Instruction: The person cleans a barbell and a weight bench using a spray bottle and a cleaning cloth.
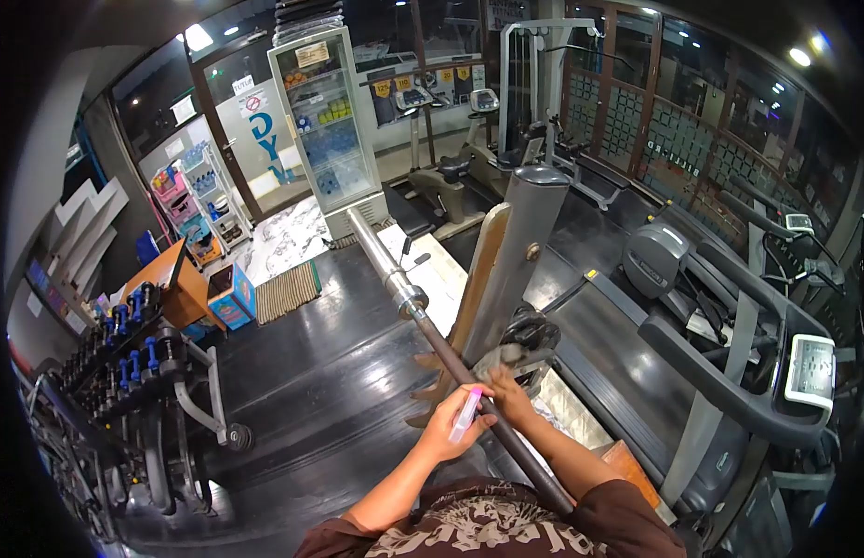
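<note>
My left hand (447,430) is closed round a small clear bottle (465,417) with a pink cap, held just over the bar. My right hand (509,398) is on the far side of the bar, closed on a greyish cloth (499,357) that is slightly blurred. Between and under both hands runs a barbell (441,346), slanting from the upper left down towards my body. Its shiny metal sleeve (380,255) points away from me. Beside the bar stands a grey rack post (518,260) with a wooden strip and hooks along its edge.
On the left is a dumbbell rack (176,358) with blue and black dumbbells. A glass-door fridge (328,126) and a striped mat (288,294) lie ahead. To the right stand a treadmill (627,372) and other cardio machines. Weight plates (532,333) sit behind the post.
</note>
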A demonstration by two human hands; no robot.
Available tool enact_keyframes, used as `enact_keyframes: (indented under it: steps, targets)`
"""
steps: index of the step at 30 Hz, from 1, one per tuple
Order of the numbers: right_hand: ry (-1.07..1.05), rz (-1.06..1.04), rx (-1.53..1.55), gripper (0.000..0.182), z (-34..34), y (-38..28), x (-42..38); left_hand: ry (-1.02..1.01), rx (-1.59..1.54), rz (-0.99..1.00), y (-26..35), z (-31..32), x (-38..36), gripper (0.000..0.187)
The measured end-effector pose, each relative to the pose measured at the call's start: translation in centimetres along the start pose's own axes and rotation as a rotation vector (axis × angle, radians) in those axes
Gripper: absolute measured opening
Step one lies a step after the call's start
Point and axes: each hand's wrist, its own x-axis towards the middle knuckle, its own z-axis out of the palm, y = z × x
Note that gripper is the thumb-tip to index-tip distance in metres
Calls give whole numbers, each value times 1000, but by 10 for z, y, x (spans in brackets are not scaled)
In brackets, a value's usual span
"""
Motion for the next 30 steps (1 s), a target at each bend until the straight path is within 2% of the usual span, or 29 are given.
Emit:
enact_keyframes:
  steps: [3, 4, 5, 7, 8, 9, 11, 12, 13, 14, 15, 17, 18, 19, 21, 22, 27, 30]
  targets:
    - [78, 180, 332, 59, -6, -2, -19, -9, 21, -1, 4, -2, -1, 41]
    - [106, 551, 465, 66, -5, 10, -25, -15, -6, -7, -2, -3, 0, 40]
    - [316, 565, 327, 65, 0, 30, -23, 21, 3, 19, -3, -2, -2, 39]
    - [568, 591, 433, 56, -53, 13, 22, 108, 19, 64, 5, 2, -8, 37]
    - [613, 541, 288, 53, -87, -12, 47, 160, 21, 17, 6, 0, -15, 33]
    - [664, 451, 333, 55, -117, -38, 72, 222, 0, -17, 0, -2, -22, 30]
    - [634, 332, 87, 56, -136, -64, 91, 337, -42, -99, -25, -3, -42, 24]
    - [559, 253, 94, 58, -128, -64, 88, 363, -188, -173, -46, -5, -52, 15]
    - [486, 172, 104, 60, -117, -64, 86, 362, -85, -177, -64, -10, -60, 15]
    - [322, 292, 225, 59, -104, -73, 83, 362, 20, -178, -79, -15, -67, 15]
    - [321, 262, 188, 57, -83, -76, 79, 362, 127, -178, -86, -20, -73, 16]
    - [297, 210, 319, 51, -58, -57, 57, 390, 68, -250, -78, -25, -73, 21]
    - [218, 253, 361, 51, -70, -60, 57, 380, 60, -282, -83, -29, -76, 21]
    - [231, 252, 437, 51, -80, -60, 60, 370, 50, -319, -89, -31, -80, 21]
    - [107, 255, 473, 52, -116, -61, 72, 349, 64, -304, -94, -33, -84, 20]
    - [59, 290, 548, 57, -135, -66, 82, 333, 70, -302, -92, -34, -83, 20]
    - [84, 461, 470, 47, -205, -97, 106, 273, 102, -232, -101, -37, -84, 18]
    - [87, 410, 396, 48, -249, -133, 122, 300, 54, -273, -101, -37, -84, 17]
